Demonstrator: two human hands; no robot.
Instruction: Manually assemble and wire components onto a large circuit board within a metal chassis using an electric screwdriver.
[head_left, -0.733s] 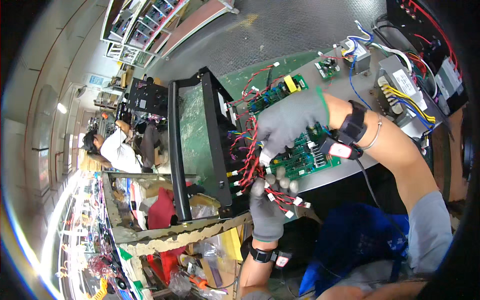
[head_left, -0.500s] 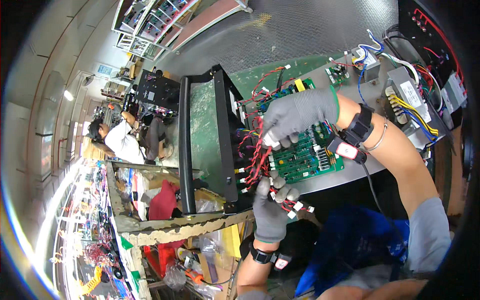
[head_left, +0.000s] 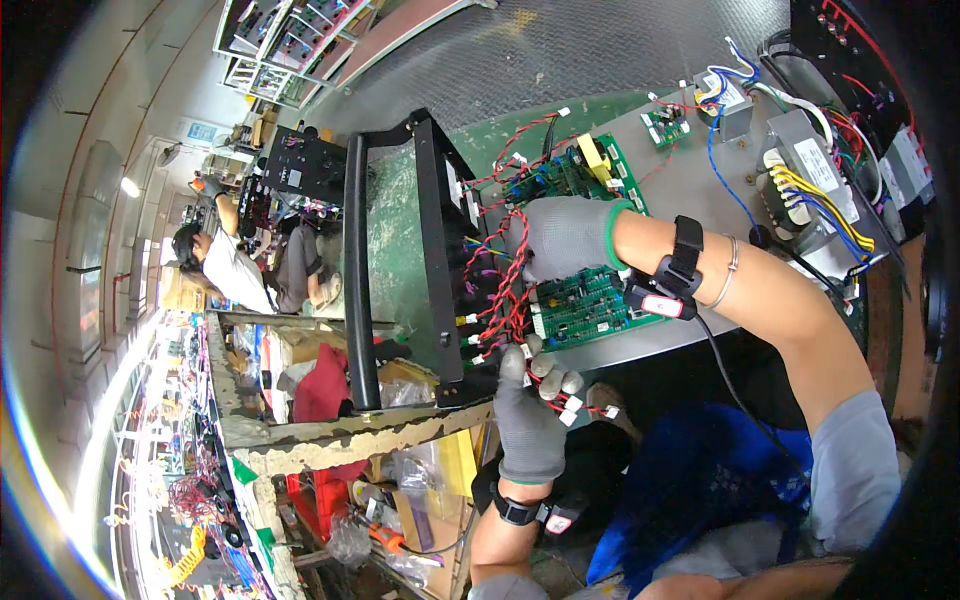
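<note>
My left hand (head_left: 530,430), in a grey glove, is closed round a bundle of twisted red-and-black wires (head_left: 518,265) at the near edge of a black metal chassis. White plug ends (head_left: 572,404) stick out past its fingertips. My right hand (head_left: 565,238), gloved the same way, lies over a green circuit board (head_left: 580,305), right beside the upper stretch of those wires. Its fingers point down and left and are hidden behind the back of the hand, so what they grip does not show. The wires run to the chassis front panel (head_left: 440,250).
A black bar handle (head_left: 360,270) juts out left of the panel. Transformers (head_left: 785,190) with yellow, blue and white leads sit at the right of the metal plate (head_left: 690,180). A worn table edge (head_left: 340,440) borders the near side. Another person (head_left: 235,265) sits at the far left.
My right hand has shifted left and turned, so its fingertips no longer show. My left hand keeps hold of the wires. The whole view has shifted slightly.
</note>
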